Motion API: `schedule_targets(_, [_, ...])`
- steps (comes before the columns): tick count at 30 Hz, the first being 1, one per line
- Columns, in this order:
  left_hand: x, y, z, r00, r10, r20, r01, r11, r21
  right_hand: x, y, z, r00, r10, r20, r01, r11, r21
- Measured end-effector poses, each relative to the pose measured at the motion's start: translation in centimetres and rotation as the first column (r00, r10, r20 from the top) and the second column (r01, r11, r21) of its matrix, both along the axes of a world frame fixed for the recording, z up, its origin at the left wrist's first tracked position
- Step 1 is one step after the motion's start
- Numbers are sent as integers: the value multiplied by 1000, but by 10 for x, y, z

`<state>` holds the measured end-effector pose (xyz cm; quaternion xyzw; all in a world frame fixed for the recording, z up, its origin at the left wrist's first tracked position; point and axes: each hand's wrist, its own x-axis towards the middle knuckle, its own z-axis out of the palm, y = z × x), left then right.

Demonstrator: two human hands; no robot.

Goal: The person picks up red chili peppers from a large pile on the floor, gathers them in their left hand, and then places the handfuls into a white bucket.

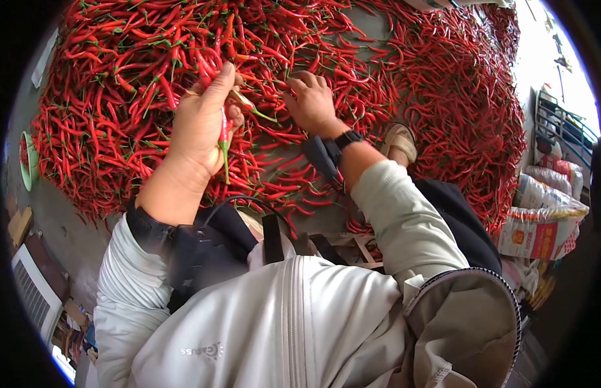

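- Thousands of red chillies, easily: one big chilli heap (119, 84) spread thin over the grey floor (61, 233), far side and right side of the scene. Probably laid out flat like that to keep every pod in sight and within reach.
- Left hand (200, 126): raised off the heap, closed round a small bunch of chillies (223, 132), thumb up, one pod dangling down past the palm with its green stem lowest. Looks like a parking grip, keeping picked pods out of the way.
- Right hand (310, 100): down on the heap just right of the left one, fingers curled with the tips in among the pods. Can't tell if anything is actually pinched, since the tips are hidden by the knuckles.
- Black watch (347, 138) on the right wrist, pale jacket sleeves pushed back on both arms, likely to keep the cuffs off the chillies.
- Sandalled foot (400, 142) planted in a bare patch near the right hand, pods cleared around it.
- Green bowl (27, 161) at the left edge of the heap, printed sacks (539, 226) stacked off to the right, well apart from both hands.
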<state>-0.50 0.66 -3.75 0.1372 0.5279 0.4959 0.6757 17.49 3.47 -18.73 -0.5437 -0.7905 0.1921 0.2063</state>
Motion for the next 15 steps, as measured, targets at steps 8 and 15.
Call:
schedule_targets(8, [-3, 2, -3, 998, -18, 56, 18, 1000, 14, 26, 6, -41, 954, 70, 292, -15, 982, -189])
schedule_targets(15, [-5, 1, 0, 980, -95, 175, 98, 995, -13, 34, -18, -15, 872, -380, -308, 310, 916, -255])
